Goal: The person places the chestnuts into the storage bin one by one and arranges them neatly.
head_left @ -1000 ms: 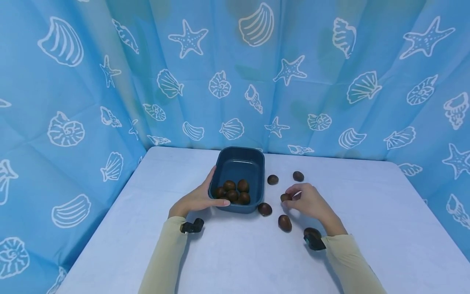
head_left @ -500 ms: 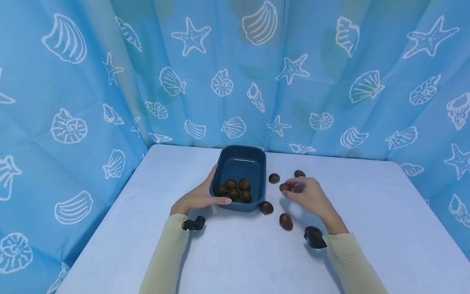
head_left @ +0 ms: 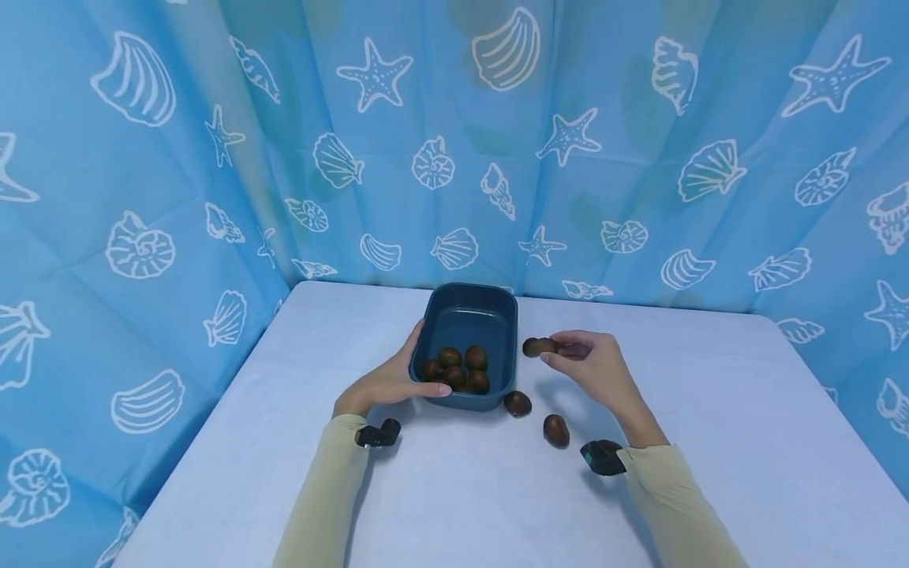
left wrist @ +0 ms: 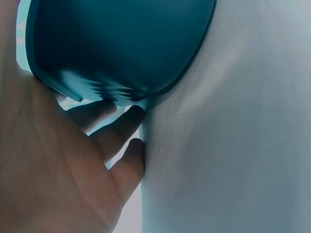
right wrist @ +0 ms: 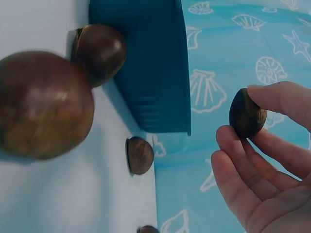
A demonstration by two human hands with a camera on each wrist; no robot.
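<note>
A dark blue rectangular container (head_left: 474, 401) stands on the table, several chestnuts (head_left: 454, 375) gathered in its near end. My left hand (head_left: 387, 380) grips its near left corner, thumb along the front rim and fingers against the side; in the left wrist view those fingers (left wrist: 127, 124) lie against the blue wall. To the right of the container, my right hand (head_left: 592, 367) pinches one chestnut (right wrist: 247, 114) between thumb and fingertips. The right wrist view shows it raised off the table. In the head view it overlaps another chestnut (head_left: 529, 347) beside the container.
Loose chestnuts lie on the white table (head_left: 469, 497): one at the container's near right corner (head_left: 518, 404), another nearer the front (head_left: 556, 431), and one partly hidden by the right wrist camera (head_left: 602, 457). A blue shell-print curtain (head_left: 454, 158) hangs behind and at the sides.
My right hand has lifted the pinched chestnut and carried it away from me and slightly left, towards the container. The far right chestnut is now hidden behind it. My left hand stays on the container.
</note>
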